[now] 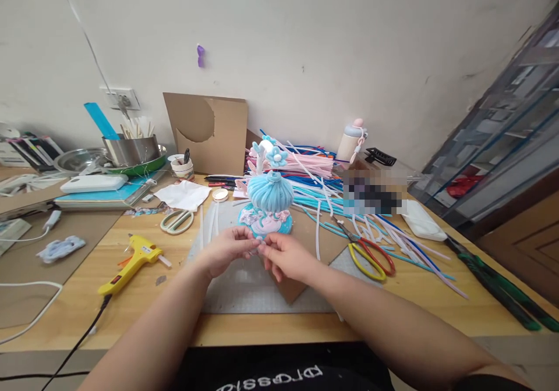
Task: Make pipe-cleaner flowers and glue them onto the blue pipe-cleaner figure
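In the middle of the work mat, my left hand [236, 244] and my right hand [286, 255] meet with fingertips pinched together. Between them is a tiny pale bit, too small to make out. Just beyond my fingers stands a light-blue pipe-cleaner ornament [271, 192] with a pleated dome. Its round blue base [286, 226] carries pink and white trimming, and a blue flower [276, 157] hangs from its curved white stem. My fingertips are close in front of the base; whether they touch it I cannot tell. A brown cardboard piece [290, 286] lies partly under my right hand.
A yellow glue gun [133, 263] lies at left with its cord trailing off the front edge. White-handled scissors [177, 222] are behind it. Red-and-yellow scissors [369, 257] lie at right beside loose pipe cleaners [314, 167]. Green-black long-handled cutters [493, 280] rest at the right edge.
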Tool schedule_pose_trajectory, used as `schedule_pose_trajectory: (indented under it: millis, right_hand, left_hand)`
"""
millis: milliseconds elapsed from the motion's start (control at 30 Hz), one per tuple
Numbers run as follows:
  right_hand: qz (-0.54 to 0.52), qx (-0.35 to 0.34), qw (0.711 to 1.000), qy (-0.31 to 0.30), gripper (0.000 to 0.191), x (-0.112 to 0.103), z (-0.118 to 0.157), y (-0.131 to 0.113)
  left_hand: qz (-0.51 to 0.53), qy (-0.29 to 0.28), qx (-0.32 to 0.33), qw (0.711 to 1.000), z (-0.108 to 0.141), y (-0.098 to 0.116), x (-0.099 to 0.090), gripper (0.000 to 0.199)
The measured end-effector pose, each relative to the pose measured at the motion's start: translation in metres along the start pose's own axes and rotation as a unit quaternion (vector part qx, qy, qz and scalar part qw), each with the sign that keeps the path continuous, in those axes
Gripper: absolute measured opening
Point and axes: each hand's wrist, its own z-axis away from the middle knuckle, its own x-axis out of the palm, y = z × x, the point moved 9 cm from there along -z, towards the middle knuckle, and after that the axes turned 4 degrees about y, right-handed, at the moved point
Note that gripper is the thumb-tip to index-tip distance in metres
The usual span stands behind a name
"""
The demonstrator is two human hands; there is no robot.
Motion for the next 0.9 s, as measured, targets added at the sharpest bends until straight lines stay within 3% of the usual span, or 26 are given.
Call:
schedule_pose_trajectory:
  millis: [200,400,500,700,900]
  right_hand:
    - [0.048,0.042,0.998,-0.017,0.019,-0.008,-0.006,0.011]
    - [0.128,-0.001,0.990,0.062,0.022,-0.042,-0.012,0.005]
    - [0.160,-0.013,0.984,0.083,0.022,-0.052,-0.015,0.006]
    - [0.240,-0.071,0.962,0.109,0.021,-0.047,-0.012,-0.005]
    - [0.335,-0.122,0.920,0.162,0.007,-0.045,-0.004,-0.023]
  left_hand:
    - [-0.020,-0.008,-0.003,1.000,-0.003,-0.006,0.007,0.031]
    - [-0.082,0.138,0.010,0.987,-0.016,-0.012,-0.029,0.021]
    - [-0.118,0.185,-0.004,0.975,-0.020,-0.017,-0.044,0.016]
    - [-0.179,0.192,-0.045,0.964,-0.026,-0.029,-0.049,0.017]
    - [-0.194,0.207,-0.028,0.958,-0.026,-0.027,-0.054,0.019]
